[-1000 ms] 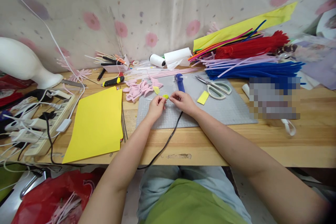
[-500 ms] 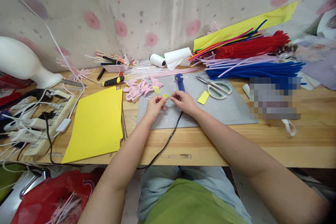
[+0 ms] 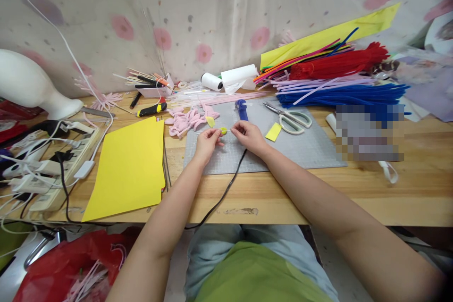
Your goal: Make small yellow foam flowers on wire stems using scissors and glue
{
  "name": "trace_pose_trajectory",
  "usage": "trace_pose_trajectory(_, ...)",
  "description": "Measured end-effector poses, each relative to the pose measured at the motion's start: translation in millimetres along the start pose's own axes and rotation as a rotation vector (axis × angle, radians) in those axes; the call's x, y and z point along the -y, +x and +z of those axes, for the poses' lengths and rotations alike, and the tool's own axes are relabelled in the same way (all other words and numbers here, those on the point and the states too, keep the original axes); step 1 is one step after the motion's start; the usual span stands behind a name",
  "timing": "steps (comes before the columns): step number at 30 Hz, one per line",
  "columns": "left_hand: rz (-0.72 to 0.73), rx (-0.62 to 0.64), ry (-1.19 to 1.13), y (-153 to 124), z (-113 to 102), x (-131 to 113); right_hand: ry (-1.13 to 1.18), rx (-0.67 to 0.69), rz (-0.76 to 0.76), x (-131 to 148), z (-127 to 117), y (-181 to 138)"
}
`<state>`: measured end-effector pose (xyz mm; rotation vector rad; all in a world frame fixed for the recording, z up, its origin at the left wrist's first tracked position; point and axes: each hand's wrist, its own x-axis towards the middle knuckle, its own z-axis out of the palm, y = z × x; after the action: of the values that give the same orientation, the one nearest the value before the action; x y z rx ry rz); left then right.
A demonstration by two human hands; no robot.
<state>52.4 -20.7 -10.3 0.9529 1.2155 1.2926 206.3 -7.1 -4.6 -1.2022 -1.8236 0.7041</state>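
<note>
My left hand (image 3: 209, 143) pinches a small yellow-green piece (image 3: 223, 130) that juts out past the fingertips toward the right; its exact kind is too small to make out. Facing it across a narrow gap, my right hand (image 3: 249, 137) has thumb and index finger pressed together, and anything between them is too small to see. Both hands are over the grey cutting mat (image 3: 311, 151). Just behind my right hand lies a blue glue gun (image 3: 242, 109) with a black cord. Scissors (image 3: 292, 120) and a yellow rectangle (image 3: 273, 131) lie to its right.
Pink fuzzy petals (image 3: 187, 121) with a yellow scrap (image 3: 210, 121) lie behind my left hand. A yellow sheet (image 3: 127, 165), a yellow-black cutter (image 3: 151, 109) and a power strip (image 3: 67, 170) are leftward. Bundled blue pipe cleaners (image 3: 347, 96) and red ones (image 3: 339, 62) lie back right.
The fingertips of my right hand have drawn slightly away from the yellow-green piece, which shows more fully beyond my left fingertips. The rest of the table is the same.
</note>
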Motion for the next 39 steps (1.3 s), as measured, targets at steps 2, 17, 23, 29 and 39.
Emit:
trace_pose_trajectory(2, -0.002, -0.021, -0.008, 0.2, 0.3, 0.0, -0.002, -0.009, -0.001, -0.2, -0.8, 0.0)
trace_pose_trajectory(17, -0.046, -0.052, -0.136, -1.5, -1.0, -6.4, -0.461, 0.179, -0.266, 3.0, 3.4, -9.6)
trace_pose_trajectory(23, -0.008, -0.018, -0.099, -3.5, -1.4, -4.6, -0.297, -0.081, -0.251, 6.2, 4.2, -7.4)
trace_pose_trajectory(29, 0.058, 0.022, -0.009, -5.5, -0.3, -0.2, 0.014, 0.010, 0.002, 7.0, 12.4, -4.9)
trace_pose_trajectory(39, 0.101, -0.013, 0.088, -7.8, 0.9, 0.2, 0.209, 0.004, 0.125, 4.6, 22.2, -1.9)
